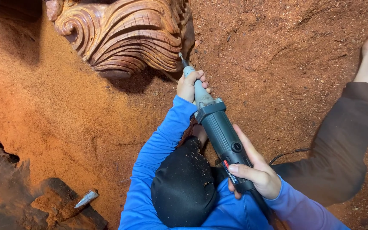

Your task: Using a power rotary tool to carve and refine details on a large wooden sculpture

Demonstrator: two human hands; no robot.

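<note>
Your head-worn camera, the only view, looks steeply down past your blue sleeves to the sawdust-covered floor. It sits close above your left hand and right hand, both low and central, facing forward toward the carved wood cropped by the top edge. Your own leg stretches along the right.

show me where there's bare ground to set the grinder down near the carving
Free: the wide sawdust floor left of the blue sleeve, below the swirled reddish wood carving; also the sawdust between carving and brown trouser leg. Crowded: around the grey-green handheld grinder, both hands, and the lower-left wood chunks.
</note>
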